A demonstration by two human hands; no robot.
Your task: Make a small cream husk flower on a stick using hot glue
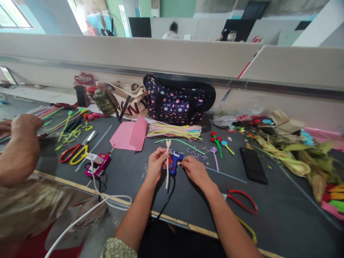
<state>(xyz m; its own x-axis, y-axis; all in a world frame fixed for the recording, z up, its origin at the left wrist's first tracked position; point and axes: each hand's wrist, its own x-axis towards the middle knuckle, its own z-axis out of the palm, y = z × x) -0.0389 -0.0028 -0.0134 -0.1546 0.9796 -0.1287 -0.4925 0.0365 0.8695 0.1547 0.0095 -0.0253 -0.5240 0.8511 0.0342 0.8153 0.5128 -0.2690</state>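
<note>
My left hand [156,162] pinches a pale peach pipe cleaner stem [167,168] that stands nearly upright, with a small looped top. My right hand [194,168] rests on the dark table [129,172] just right of a blue glue gun [174,160], fingertips touching its body. The glue gun sits between both hands, and its black cord [166,200] runs toward me. Whether my right hand grips the gun I cannot tell.
A pink folded paper [130,135], a bundle of pastel stems [174,129], small finished flowers [219,141], a black phone [253,165], red and yellow scissors [77,150], a pink glue gun [99,164] and a dotted bag [177,100] surround me. Another person's arm [20,147] is at left.
</note>
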